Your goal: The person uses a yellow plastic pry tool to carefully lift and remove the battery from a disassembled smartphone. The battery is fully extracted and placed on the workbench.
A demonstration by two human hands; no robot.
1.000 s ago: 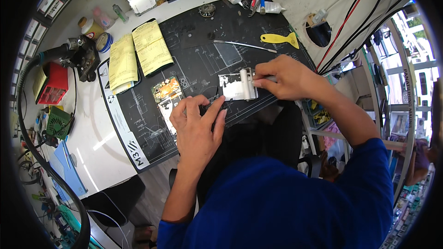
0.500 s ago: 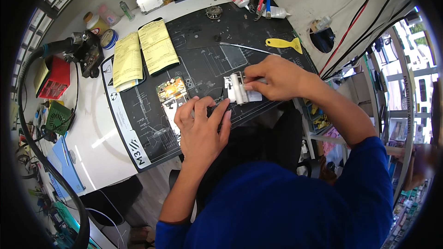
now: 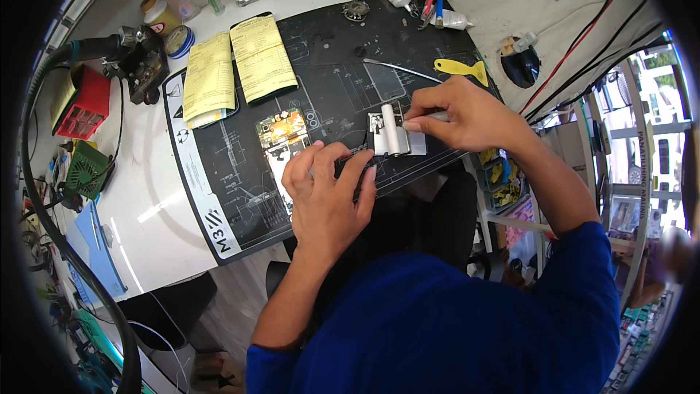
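Note:
My right hand (image 3: 467, 117) is closed in a pinch on what looks like the handle of a small white roller (image 3: 391, 130). The roller's white cylinder lies across a flat phone part (image 3: 375, 135) with white and dark patches on the mat; a pale strip shows at its right. My left hand (image 3: 328, 197) is bent over the mat with fingers apart, its index fingertip at the part's near left corner. Under and beside those fingers lies an opened phone (image 3: 281, 131) with a copper-coloured upper section; its lower part is partly hidden by my left hand.
A black printed work mat (image 3: 226, 168) covers much of the white bench. Yellow paper slips (image 3: 262, 66) lie on dark phones beyond the left hand. A metal pry tool (image 3: 401, 67) and a yellow scraper (image 3: 461, 69) lie beyond the right hand. A black flexible arm (image 3: 44, 211) curves along the left.
The whole view has shifted, so the bench sits farther right and higher in the picture. The roller shows more sharply, still on the phone part; both hands keep nearly the same places.

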